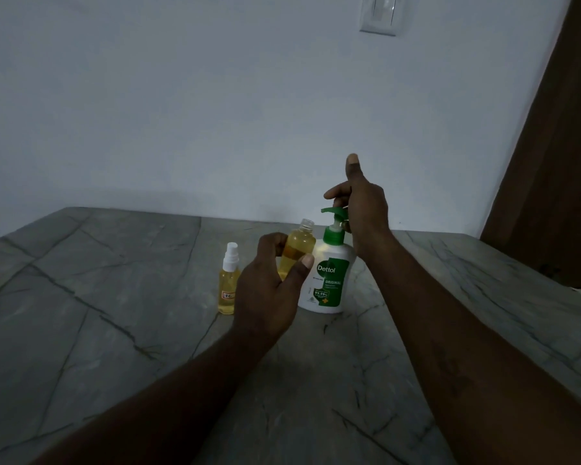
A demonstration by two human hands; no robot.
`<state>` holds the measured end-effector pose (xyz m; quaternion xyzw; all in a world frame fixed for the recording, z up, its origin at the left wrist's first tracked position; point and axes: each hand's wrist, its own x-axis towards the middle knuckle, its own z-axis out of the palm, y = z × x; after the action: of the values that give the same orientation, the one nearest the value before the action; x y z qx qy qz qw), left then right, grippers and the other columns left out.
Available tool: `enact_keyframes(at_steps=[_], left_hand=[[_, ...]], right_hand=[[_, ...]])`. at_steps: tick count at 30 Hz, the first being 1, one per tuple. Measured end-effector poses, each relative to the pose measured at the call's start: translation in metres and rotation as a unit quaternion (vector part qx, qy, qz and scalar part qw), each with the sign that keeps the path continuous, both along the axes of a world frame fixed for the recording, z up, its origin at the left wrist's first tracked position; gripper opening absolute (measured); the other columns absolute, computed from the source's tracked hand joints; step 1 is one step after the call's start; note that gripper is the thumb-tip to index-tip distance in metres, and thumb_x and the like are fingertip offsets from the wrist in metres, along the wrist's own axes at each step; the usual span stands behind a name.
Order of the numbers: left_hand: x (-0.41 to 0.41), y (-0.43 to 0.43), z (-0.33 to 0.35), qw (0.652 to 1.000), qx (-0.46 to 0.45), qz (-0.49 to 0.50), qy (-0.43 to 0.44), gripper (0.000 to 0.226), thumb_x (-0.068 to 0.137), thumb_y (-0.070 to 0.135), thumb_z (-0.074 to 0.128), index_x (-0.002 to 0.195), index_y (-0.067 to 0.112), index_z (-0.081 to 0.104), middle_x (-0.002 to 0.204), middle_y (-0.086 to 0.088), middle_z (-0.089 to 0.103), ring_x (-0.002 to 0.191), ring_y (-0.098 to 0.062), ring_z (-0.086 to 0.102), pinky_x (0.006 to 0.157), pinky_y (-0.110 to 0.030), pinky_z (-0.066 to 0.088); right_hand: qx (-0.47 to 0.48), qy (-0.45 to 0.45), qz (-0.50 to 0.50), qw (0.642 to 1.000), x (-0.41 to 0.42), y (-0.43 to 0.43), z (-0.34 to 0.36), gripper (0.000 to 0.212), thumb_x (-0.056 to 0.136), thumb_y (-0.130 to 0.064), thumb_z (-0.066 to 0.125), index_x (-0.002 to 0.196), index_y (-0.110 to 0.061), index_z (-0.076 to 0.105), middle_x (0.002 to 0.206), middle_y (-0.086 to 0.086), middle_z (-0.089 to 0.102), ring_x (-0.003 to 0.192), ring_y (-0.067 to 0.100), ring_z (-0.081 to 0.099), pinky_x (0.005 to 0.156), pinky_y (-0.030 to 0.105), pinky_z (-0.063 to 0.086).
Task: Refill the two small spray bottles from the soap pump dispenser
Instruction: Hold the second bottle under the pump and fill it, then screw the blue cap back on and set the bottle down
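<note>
a big pale wall (pixel 215 112) stands far behind both hands, and a tall brown panel (pixel 557 162) leans in on the far right, well past the right hand. under the hands is a grey stone table (pixel 114 313) with dark crack lines. the soap pump dispenser (pixel 329 283) stands on the table right between the two hands, just under the right hand (pixel 363 209) and just to the right of the left hand (pixel 269 293). it is white with a green front, and the words on it say "dettol", "original" and "99.99%"; the smaller words are too tiny to read. the right hand sits on top of it, with its fingers curled over the green pump top (pixel 334 213) and its thumb sticking straight up. the left hand grips the open bottle (pixel 299 246), with the thumb on the front and the fingers wrapped round the back. this bottle has no cap and is mostly full of yellow liquid. it tips a little to the right, and its open mouth is just below the tip of the green spout. the other spray bottle (pixel 228 283) stands upright on the table just to the left of the left hand, not touching it. it has a white spray cap and yellow liquid inside. a white light switch (pixel 381 13) is high on the wall above the right hand. a small white label (pixel 228 295) on the standing bottle has red marks that are too small to read.
</note>
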<state>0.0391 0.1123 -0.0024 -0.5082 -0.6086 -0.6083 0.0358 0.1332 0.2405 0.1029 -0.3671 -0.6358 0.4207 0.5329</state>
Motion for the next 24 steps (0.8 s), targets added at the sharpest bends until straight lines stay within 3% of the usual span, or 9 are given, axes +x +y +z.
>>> enact_keyframes(at_steps=[3,7,9,12,15,18,21,24], left_hand=[[0.002,-0.004,0.003,1.0,0.002,-0.018,-0.009,0.041,0.098,0.043,0.055,0.133,0.022,0.048,0.115,0.011,0.066,0.096,0.002,0.062,0.07,0.0,0.045],[0.005,-0.008,0.006,0.999,0.01,-0.043,-0.019,0.036,0.102,0.033,0.054,0.136,0.026,0.049,0.109,0.029,0.058,0.097,0.024,0.055,0.074,0.002,0.043],[0.007,-0.009,0.005,0.999,0.007,-0.042,-0.019,0.028,0.103,0.03,0.053,0.131,0.029,0.051,0.107,0.03,0.057,0.098,0.027,0.053,0.076,0.003,0.042],[0.007,-0.012,0.004,0.999,-0.01,-0.033,-0.02,0.027,0.103,0.031,0.053,0.128,0.021,0.054,0.103,0.021,0.062,0.095,0.017,0.058,0.075,0.001,0.042],[0.005,-0.014,0.004,0.999,-0.029,-0.019,0.0,0.033,0.102,0.036,0.054,0.129,0.017,0.054,0.102,0.014,0.064,0.092,0.003,0.062,0.072,-0.004,0.043],[0.005,-0.016,0.007,0.999,-0.044,-0.009,0.004,0.036,0.1,0.04,0.056,0.127,0.017,0.052,0.102,0.013,0.063,0.086,0.007,0.059,0.071,-0.01,0.045],[0.005,-0.022,0.008,0.997,-0.071,-0.007,0.016,0.04,0.097,0.044,0.059,0.128,0.019,0.051,0.104,0.013,0.062,0.086,-0.001,0.062,0.072,-0.015,0.048],[0.004,-0.032,0.008,0.995,-0.1,-0.002,0.012,0.044,0.095,0.043,0.064,0.128,0.018,0.051,0.107,0.011,0.062,0.094,-0.008,0.062,0.072,-0.016,0.047]], right_hand=[[0.012,-0.032,-0.028,0.999,0.007,-0.007,-0.011,0.071,0.102,-0.067,0.035,0.072,-0.017,0.074,0.076,-0.003,0.072,0.075,0.017,0.065,0.083,0.043,0.054],[0.039,-0.068,-0.059,0.995,0.017,-0.014,-0.028,0.061,0.103,-0.063,0.038,0.08,-0.015,0.068,0.081,-0.002,0.069,0.078,0.015,0.063,0.083,0.041,0.052],[0.046,-0.052,-0.068,0.995,0.023,-0.017,-0.04,0.056,0.103,-0.062,0.04,0.078,-0.02,0.066,0.081,-0.004,0.069,0.078,0.012,0.063,0.079,0.037,0.052],[0.062,-0.049,-0.072,0.994,0.033,-0.022,-0.057,0.05,0.103,-0.06,0.043,0.084,-0.021,0.067,0.083,-0.005,0.069,0.08,0.012,0.064,0.074,0.033,0.05],[0.091,-0.108,-0.076,0.987,0.037,-0.025,-0.07,0.044,0.104,-0.056,0.044,0.082,-0.021,0.06,0.082,-0.002,0.065,0.079,0.017,0.061,0.071,0.036,0.047],[0.107,-0.135,-0.075,0.982,0.041,-0.03,-0.076,0.043,0.103,-0.058,0.045,0.086,-0.021,0.06,0.084,-0.002,0.066,0.079,0.016,0.063,0.073,0.039,0.053],[0.131,-0.191,-0.059,0.971,0.049,-0.036,-0.08,0.036,0.096,-0.058,0.058,0.102,-0.022,0.06,0.096,-0.007,0.068,0.086,0.014,0.066,0.073,0.036,0.057],[0.129,-0.243,-0.012,0.961,0.054,-0.041,-0.089,0.052,0.085,-0.047,0.078,0.125,-0.022,0.055,0.11,-0.009,0.064,0.093,0.012,0.064,0.077,0.031,0.058]])
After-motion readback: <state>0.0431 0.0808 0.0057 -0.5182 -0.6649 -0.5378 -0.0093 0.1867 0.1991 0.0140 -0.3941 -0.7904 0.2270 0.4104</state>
